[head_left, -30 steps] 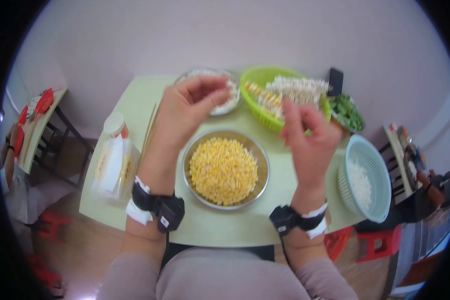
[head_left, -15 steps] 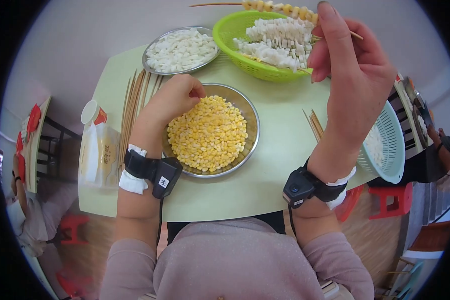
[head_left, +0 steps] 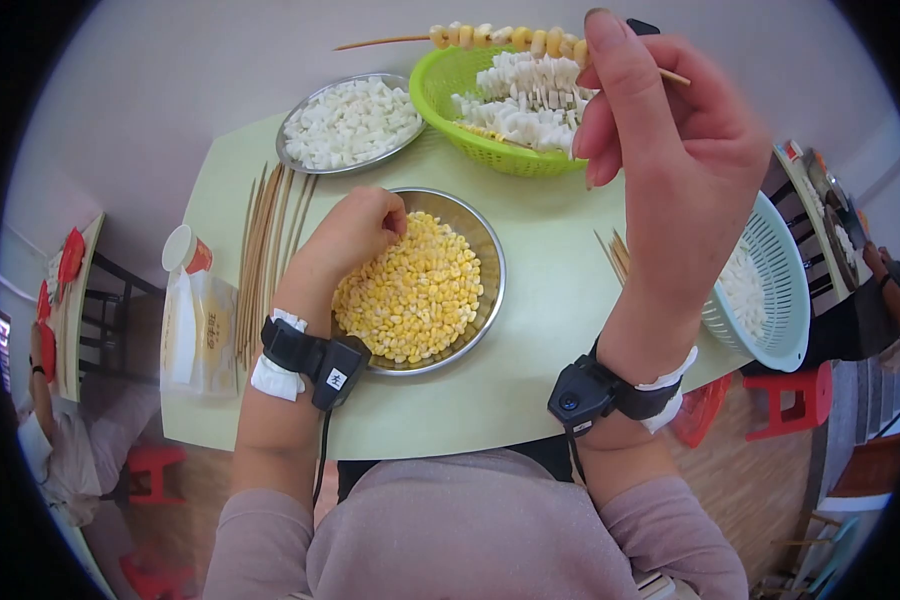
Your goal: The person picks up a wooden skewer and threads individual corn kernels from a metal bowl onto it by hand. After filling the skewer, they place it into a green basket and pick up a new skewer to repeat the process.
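Observation:
My right hand (head_left: 685, 150) is raised at the upper right and pinches a wooden skewer (head_left: 380, 43) between thumb and fingers. Yellow and whitish corn kernels (head_left: 515, 38) are threaded along the skewer, its pointed end bare to the left. Below and to the left, a steel bowl (head_left: 492, 320) holds loose corn kernels (head_left: 410, 300). At its upper left rim, my left hand (head_left: 355, 228) has its fingertips pressed together at the corn; whatever is between them is hidden. Beyond the skewer, a green basket (head_left: 510, 158) holds skewers of white cubes (head_left: 530, 100).
Left of the bowl lie bare skewers (head_left: 260, 250), with more skewers (head_left: 615, 255) near my right forearm. A metal plate of white cubes (head_left: 350, 125), a paper cup (head_left: 185, 250), a tissue pack (head_left: 198, 330) and a pale blue basket (head_left: 785, 300) surround the work area.
The view has shifted a little. My right hand has carried the corn skewer left and slightly lower. My left hand stays at the corn bowl, fingers still closed.

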